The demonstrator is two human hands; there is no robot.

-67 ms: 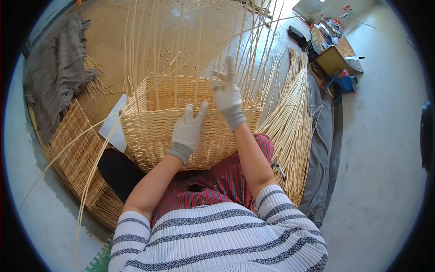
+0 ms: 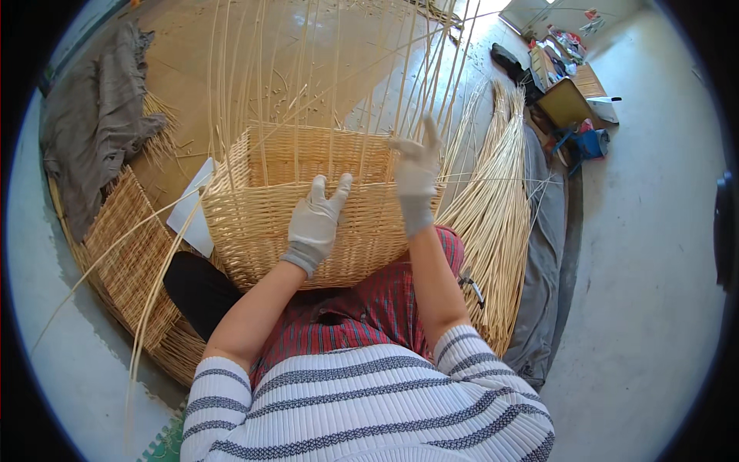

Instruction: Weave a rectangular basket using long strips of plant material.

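Note:
A pale woven wicker basket (image 2: 254,242) rests on my lap, its walls up and long upright stakes rising from the far side. My left hand (image 2: 314,223), in a whitish glove, lies against the outside of the near wall. Two of its fingers stretch apart to the rim. Over the basket's right end my right hand (image 2: 418,173), gloved too, is raised with one finger up and another pointing left, slightly blurred. I see nothing held in it. A thin cane strand (image 2: 493,179) runs off to the right from beside the basket.
A large bundle of loose canes (image 2: 493,223) lies to the right on grey cloth (image 2: 543,254). At the left are a woven panel (image 2: 135,239), a white sheet (image 2: 190,208) and dark grey cloth (image 2: 96,100). Long loose strands (image 2: 154,296) trail down on the left. A blue bag (image 2: 591,144) stands farther right.
My right hand has swung to the right, away from the middle of the basket. My left hand has shifted very slightly left and stays against the near wall.

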